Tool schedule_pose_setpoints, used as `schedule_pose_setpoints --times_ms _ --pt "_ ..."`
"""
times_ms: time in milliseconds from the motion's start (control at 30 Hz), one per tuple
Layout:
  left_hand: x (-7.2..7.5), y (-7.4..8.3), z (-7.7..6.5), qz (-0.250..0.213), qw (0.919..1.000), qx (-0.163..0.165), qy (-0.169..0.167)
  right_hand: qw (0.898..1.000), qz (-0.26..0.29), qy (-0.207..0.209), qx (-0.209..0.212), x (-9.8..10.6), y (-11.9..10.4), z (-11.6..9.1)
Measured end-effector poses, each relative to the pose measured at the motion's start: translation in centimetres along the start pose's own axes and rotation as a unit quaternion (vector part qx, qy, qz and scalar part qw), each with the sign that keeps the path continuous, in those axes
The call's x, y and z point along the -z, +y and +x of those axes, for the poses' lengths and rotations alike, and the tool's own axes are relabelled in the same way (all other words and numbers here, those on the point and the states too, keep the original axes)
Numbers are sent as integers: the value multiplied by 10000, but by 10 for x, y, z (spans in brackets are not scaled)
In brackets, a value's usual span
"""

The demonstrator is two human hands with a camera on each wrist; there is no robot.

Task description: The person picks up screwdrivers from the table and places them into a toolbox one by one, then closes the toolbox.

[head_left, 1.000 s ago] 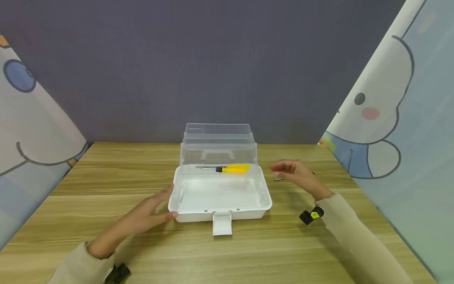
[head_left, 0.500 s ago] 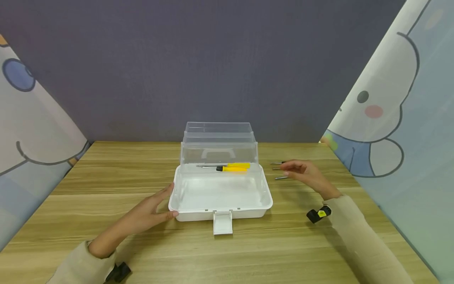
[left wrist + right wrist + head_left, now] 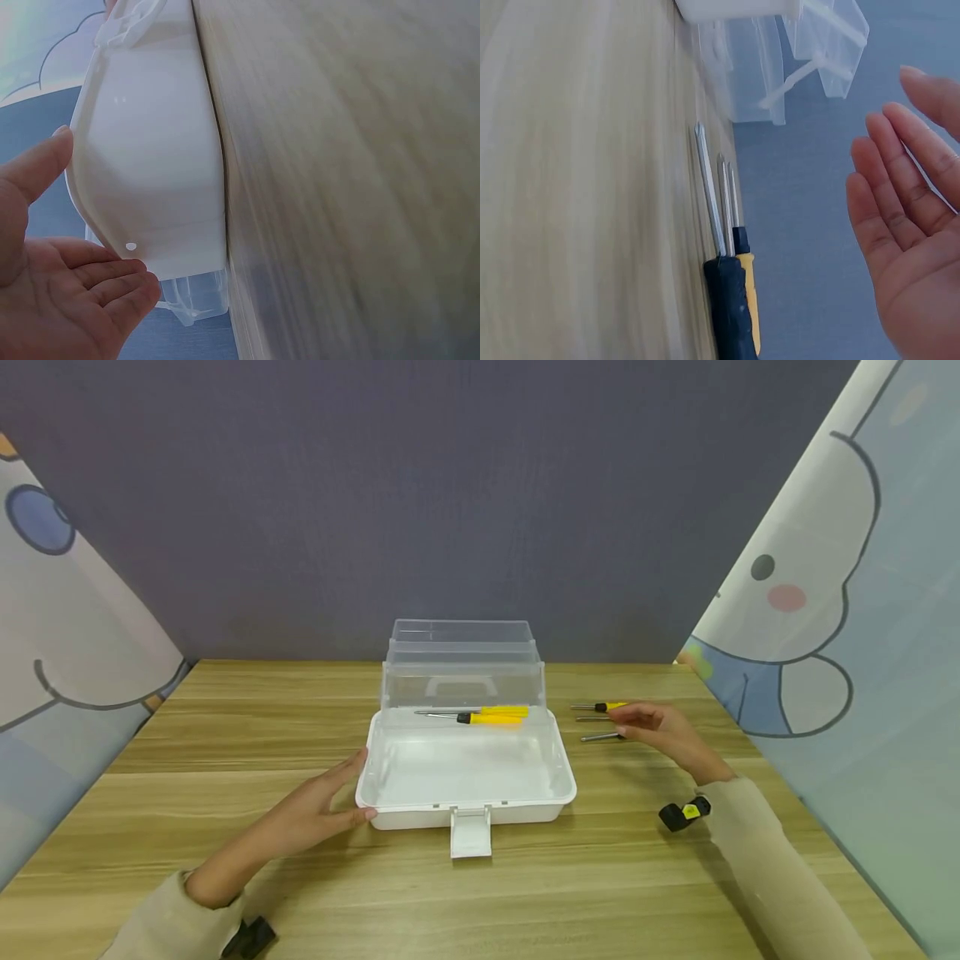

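A white toolbox (image 3: 412, 817) stands with its clear lid (image 3: 461, 681) raised. My left hand (image 3: 303, 814) touches its left side, thumb at the front corner and straight fingers at the rim in the left wrist view. Two screwdrivers with yellow handles (image 3: 495, 719) lie along the back of the toolbox. My right hand (image 3: 663, 735), fingers loosely bent and holding nothing, hovers above screwdrivers on the table. The right wrist view shows a black-handled screwdriver (image 3: 730, 307) nearest, then a bare shaft (image 3: 726, 202) and a yellow-handled screwdriver (image 3: 750, 292) behind it.
A white latch (image 3: 470, 835) hangs down at the toolbox's front. The wood-grain table (image 3: 465, 906) reaches back to a dark wall (image 3: 465, 510). Cartoon-printed panels (image 3: 795, 585) flank the table on both sides.
My right hand has moved right, away from the toolbox and over the screwdrivers, so more of their shafts show. My left hand and the toolbox have stayed in place.
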State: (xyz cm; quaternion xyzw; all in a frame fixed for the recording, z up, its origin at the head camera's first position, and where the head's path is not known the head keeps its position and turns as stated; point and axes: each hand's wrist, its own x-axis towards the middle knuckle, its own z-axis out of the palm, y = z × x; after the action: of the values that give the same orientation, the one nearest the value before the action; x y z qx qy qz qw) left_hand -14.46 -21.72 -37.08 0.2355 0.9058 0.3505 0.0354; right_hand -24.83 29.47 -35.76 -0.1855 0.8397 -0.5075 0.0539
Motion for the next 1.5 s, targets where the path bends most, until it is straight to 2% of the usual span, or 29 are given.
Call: schedule_pose_setpoints --times_ms 467,867,1167,1500 --pt "0 0 0 43 10000 9 20 9994 -129 23 -334 8 11 -4" --pt "0 1 0 -170 9998 66 -52 9992 -185 107 -327 17 24 -6" --pt "-1 0 0 -46 10000 8 5 9987 -250 171 -407 22 30 -8" --pt "0 1 0 -116 9999 -13 7 9985 -367 204 -353 25 33 -9"
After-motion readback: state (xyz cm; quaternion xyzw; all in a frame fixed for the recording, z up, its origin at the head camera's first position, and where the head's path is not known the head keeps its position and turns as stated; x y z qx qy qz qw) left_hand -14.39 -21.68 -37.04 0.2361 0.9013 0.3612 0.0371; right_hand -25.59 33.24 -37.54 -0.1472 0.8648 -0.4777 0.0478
